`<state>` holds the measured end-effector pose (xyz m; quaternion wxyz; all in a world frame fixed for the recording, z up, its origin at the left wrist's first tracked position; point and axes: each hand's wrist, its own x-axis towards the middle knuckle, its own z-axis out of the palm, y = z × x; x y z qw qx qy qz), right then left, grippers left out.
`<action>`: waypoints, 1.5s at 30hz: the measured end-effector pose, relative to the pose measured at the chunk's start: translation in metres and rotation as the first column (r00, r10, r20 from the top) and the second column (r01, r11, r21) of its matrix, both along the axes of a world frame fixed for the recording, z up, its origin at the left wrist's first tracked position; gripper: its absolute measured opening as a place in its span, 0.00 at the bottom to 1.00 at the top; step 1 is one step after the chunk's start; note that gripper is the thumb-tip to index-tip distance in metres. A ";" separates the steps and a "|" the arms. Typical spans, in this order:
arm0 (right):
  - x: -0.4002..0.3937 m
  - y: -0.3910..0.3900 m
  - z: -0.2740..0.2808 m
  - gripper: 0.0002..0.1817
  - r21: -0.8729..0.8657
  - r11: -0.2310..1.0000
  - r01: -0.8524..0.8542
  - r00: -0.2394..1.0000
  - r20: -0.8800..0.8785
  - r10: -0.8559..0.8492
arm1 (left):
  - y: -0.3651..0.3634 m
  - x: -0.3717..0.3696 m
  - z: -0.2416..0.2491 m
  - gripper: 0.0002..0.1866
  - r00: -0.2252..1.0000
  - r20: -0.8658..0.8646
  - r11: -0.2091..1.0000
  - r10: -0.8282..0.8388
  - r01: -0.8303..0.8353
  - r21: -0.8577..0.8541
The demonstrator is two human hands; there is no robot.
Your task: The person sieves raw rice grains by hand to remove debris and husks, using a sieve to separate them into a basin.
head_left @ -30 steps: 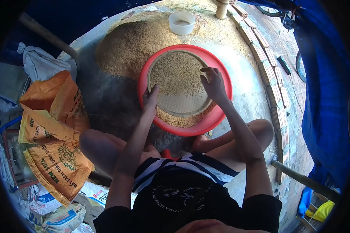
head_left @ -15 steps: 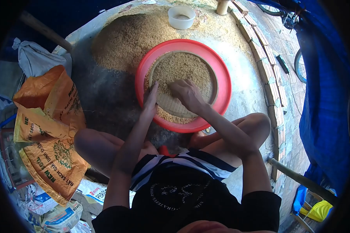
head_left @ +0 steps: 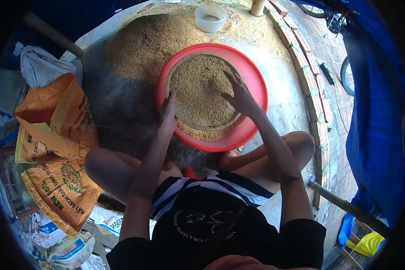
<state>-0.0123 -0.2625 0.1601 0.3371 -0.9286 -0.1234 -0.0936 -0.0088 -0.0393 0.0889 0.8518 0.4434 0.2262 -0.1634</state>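
A round sieve (head_left: pixel 202 85) with a pale rim holds a layer of tan husked grain, with a shallow hollow near its middle. It rests in a wide red basin (head_left: pixel 252 128), where more grain shows below the sieve's near edge. My left hand (head_left: pixel 168 110) grips the sieve's left rim, its fingers partly hidden. Over the right side of the sieve, my right hand (head_left: pixel 242 95) is open, thumb and fingers spread, close to the grain and the right rim.
Beyond the basin lies a grain heap (head_left: pixel 144 45), with a translucent tub (head_left: pixel 210 22) beside it. An orange sack (head_left: pixel 58 117) slumps at the left. A row of bricks (head_left: pixel 308 76) curves along the right, near a blue tarp (head_left: pixel 378 103) and a bamboo pole (head_left: pixel 346 204).
The sieve has shifted left and slightly away from me within the basin. My right hand has moved right and its fingers have spread. Grain now covers the sieve's formerly bare near part.
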 end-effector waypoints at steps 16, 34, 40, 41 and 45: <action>-0.042 -0.029 -0.023 0.22 0.563 0.729 0.390 0.521 -0.787 0.330 | 0.011 0.005 -0.015 0.20 0.999 0.011 0.995 0.050 -0.051 0.088; -0.058 -0.026 -0.058 0.10 0.598 0.589 0.544 0.545 -0.785 0.293 | 0.001 -0.016 -0.004 0.25 0.935 0.334 0.572 -0.121 -0.210 0.793; -0.063 -0.009 -0.036 0.10 0.696 0.589 0.411 0.841 -0.538 0.049 | 0.004 -0.011 0.020 0.29 0.848 0.529 0.737 -0.022 -0.344 0.582; -0.062 -0.007 -0.039 0.10 0.694 0.593 0.408 0.838 -0.543 0.058 | 0.007 -0.010 0.016 0.29 0.851 0.525 0.733 -0.013 -0.349 0.584; -0.062 -0.006 -0.064 0.10 0.632 0.589 0.504 0.731 -0.675 0.098 | 0.013 -0.003 -0.011 0.30 0.957 0.241 0.442 -0.163 -0.148 0.885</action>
